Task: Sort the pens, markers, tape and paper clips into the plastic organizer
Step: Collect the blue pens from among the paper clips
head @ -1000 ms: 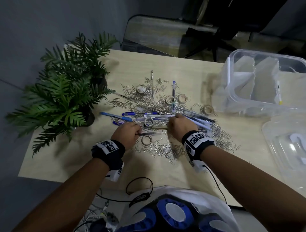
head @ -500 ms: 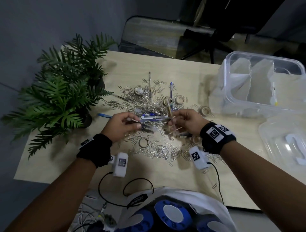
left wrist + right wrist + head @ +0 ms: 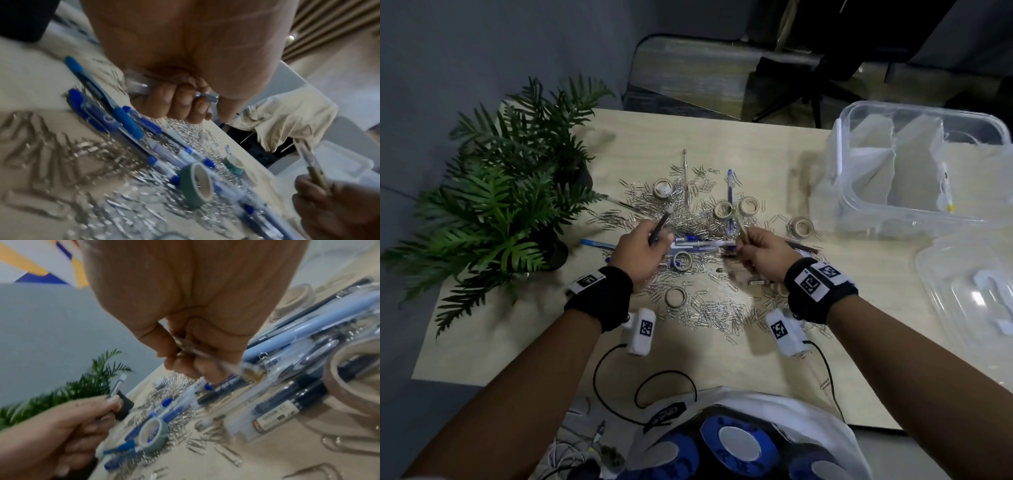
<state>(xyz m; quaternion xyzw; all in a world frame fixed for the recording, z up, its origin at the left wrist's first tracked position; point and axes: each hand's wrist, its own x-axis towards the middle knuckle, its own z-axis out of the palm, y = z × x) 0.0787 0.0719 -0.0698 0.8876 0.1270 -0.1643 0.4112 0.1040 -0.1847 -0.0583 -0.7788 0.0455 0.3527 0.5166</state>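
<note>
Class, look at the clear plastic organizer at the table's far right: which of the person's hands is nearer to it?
Right. The right hand, gripping a pen, is nearer the plastic organizer; the left hand holds another pen further left, towards the plant.

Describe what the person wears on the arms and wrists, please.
Both forearms are bare, with no sleeves. Each wrist carries a black band: the left band and the right band bear white tags printed with black square codes. Below each band hangs a small white box, left box and right box, also coded. A thin black cable leaves the right box; another leaves the left.
</note>
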